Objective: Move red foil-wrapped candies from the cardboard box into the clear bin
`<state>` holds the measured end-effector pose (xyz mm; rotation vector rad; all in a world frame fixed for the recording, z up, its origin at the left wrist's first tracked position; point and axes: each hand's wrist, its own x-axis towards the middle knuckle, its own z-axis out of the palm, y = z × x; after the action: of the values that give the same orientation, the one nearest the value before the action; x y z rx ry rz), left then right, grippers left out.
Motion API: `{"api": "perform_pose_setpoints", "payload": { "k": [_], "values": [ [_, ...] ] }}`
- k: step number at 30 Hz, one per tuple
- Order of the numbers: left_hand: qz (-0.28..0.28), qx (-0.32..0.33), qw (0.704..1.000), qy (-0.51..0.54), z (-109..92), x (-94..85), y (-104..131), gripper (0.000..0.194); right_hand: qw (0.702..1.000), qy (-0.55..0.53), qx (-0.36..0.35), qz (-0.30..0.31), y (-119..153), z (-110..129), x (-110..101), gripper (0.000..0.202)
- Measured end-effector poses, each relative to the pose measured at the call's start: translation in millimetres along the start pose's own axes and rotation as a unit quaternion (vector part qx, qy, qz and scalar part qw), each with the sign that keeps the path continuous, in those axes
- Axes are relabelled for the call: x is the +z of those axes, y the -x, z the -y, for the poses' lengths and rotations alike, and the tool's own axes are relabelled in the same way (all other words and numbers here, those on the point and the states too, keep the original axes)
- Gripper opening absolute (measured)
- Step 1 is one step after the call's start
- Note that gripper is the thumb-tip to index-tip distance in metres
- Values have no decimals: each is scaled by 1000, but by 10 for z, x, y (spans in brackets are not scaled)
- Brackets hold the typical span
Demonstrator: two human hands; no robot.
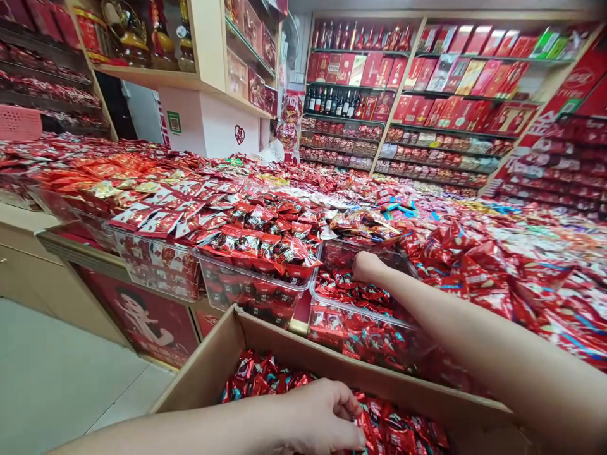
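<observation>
My left hand (325, 414) reaches into an open cardboard box (294, 341) at the bottom of the view. Its thumb and curled fingers close on red foil-wrapped candies (379, 420), part of a heap in the box. My right hand (368, 268) is stretched forward inside a clear plastic bin (360, 309). That hand is curled like a fist, and its fingertips and anything in them are hidden. Red wrapped candies (339, 281) lie in the bin beside and below it, and its back part is less filled.
Left of that bin stands another clear bin (256, 284) heaped with red packets. Larger red packets (493, 272) pile up on the right, near my right forearm. Behind are more candy heaps and shelves (422, 50) of boxes and bottles. Tiled floor (57, 360) shows at lower left.
</observation>
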<state>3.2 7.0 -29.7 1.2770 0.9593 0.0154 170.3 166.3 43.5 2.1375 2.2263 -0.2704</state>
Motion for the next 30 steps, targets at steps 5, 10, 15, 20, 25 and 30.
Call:
{"api": "perform_pose_setpoints", "payload": {
  "k": [5, 10, 15, 20, 25, 30],
  "values": [
    [12, 10, 1000, 0, 22, 5, -8, 29, 994, 96, 26, 36, 73, -46, 117, 19],
    [33, 53, 998, 1, 26, -46, -12, 34, 992, 122, -30, 11, 147, 87, -31, 15],
    [29, 107, 991, 78, -107, -79, 55, 44, 983, 100, -91, -121, 577, 313, -489, 17],
    [12, 179, 974, 138, -225, -72, 158, 39, 948, -34, -250, -194, 1565, 370, -476, 16],
    [12, 219, 971, 94, -209, -53, 192, 43, 983, -153, -99, -25, 2058, 82, 225, 19],
    [6, 163, 983, 83, -177, -34, 134, 43, 889, -440, -89, 85, 2022, -105, 563, 23]
  ]
}}
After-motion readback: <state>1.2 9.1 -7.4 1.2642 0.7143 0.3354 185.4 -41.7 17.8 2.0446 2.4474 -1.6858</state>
